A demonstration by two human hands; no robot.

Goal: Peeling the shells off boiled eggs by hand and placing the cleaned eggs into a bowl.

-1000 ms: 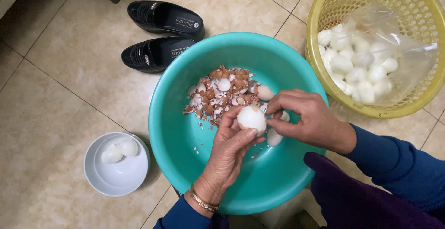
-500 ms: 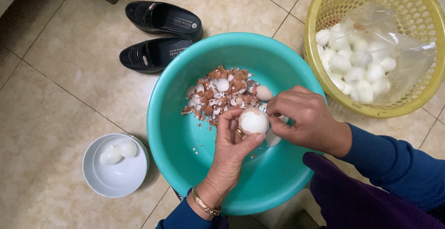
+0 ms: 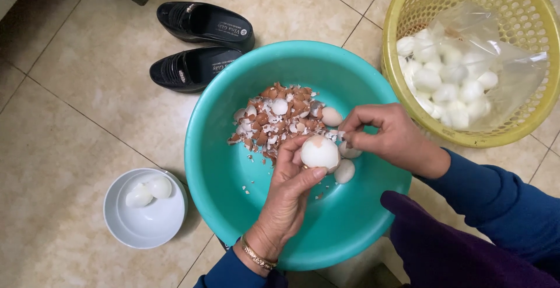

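Peeling an egg (image 3: 319, 151) over the basin (image 3: 233, 206)

Left hand (image 3: 286, 197) cups the egg above the shell heap (image 3: 274, 119) — right hand (image 3: 388, 136) grip pinches a shell bit; better peel gently, in small flakes.

Dark blue sleeves (image 3: 501, 206), gold bracelet (image 3: 256, 256) on left wrist.

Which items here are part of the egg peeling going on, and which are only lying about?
In use:
- left hand holding the part-peeled white boiled egg
- right hand pinching shell
- round teal plastic basin
- brown eggshell pile
- small white bowl with two peeled eggs
- yellow woven basket of bagged eggs

Lying about:
- pair of black leather shoes
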